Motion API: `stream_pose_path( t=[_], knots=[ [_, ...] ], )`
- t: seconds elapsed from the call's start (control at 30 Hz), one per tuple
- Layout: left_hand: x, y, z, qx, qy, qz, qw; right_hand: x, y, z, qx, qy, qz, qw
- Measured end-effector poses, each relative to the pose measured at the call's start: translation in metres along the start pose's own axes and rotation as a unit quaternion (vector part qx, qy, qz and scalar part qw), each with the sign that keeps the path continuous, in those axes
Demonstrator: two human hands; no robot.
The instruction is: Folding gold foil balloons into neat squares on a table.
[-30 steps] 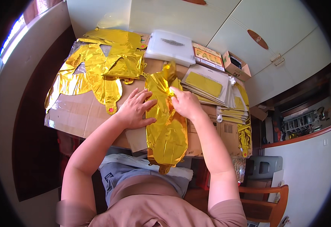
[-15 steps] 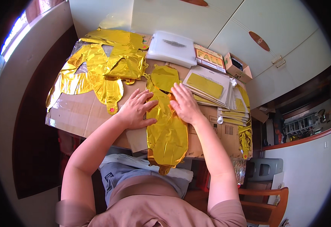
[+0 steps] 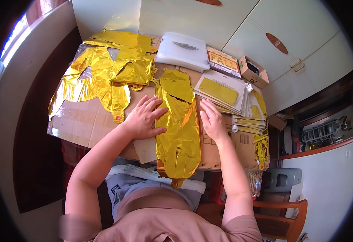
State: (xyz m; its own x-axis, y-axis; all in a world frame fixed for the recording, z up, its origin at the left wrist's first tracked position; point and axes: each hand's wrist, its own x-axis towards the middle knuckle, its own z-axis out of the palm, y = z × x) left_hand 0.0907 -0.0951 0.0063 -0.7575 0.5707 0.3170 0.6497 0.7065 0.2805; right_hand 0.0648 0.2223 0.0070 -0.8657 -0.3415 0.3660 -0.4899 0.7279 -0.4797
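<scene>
A long flat gold foil balloon (image 3: 178,141) lies lengthwise on the cardboard-covered table in front of me, its near end hanging over the edge. Its far part is folded over on itself. My left hand (image 3: 143,119) rests with spread fingers on its left edge, fingertips on the foil. Just off the right edge is my right hand (image 3: 214,123), holding nothing, its fingers stretched out and close together. More gold foil balloons (image 3: 104,68) lie flat and overlapping at the far left. To the right sits a stack of white sheets with folded gold foil (image 3: 219,91) on top.
Behind stand a translucent white plastic case (image 3: 182,51), a printed box (image 3: 223,62) and a small open carton (image 3: 254,72). Cardboard (image 3: 84,127) covers the table. Gold foil (image 3: 262,151) hangs at the right edge. A wooden chair (image 3: 283,220) stands lower right.
My right hand has lifted off the balloon and moved right, beside its edge. The left hand has stayed in place on the foil.
</scene>
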Motion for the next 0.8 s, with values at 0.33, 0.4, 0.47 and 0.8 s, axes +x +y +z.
stream_pose_path(
  t=[0.33,0.4,0.47,0.8],
  knots=[
    [0.0,0.002,-0.002,0.007,-0.002,-0.001,1.0,-0.005,-0.025,0.013,-0.122,-0.088,-0.089,0.985],
    [0.001,0.002,-0.002,0.007,-0.001,-0.001,1.0,-0.005,-0.025,0.013,-0.106,-0.087,-0.091,0.986],
    [0.0,0.002,-0.002,0.007,0.0,-0.001,1.0,0.0,-0.024,0.01,-0.071,-0.091,-0.082,0.99],
    [0.001,0.002,-0.002,0.002,-0.002,0.001,1.0,0.046,-0.034,0.037,-0.135,-0.097,-0.126,0.978]
  ],
)
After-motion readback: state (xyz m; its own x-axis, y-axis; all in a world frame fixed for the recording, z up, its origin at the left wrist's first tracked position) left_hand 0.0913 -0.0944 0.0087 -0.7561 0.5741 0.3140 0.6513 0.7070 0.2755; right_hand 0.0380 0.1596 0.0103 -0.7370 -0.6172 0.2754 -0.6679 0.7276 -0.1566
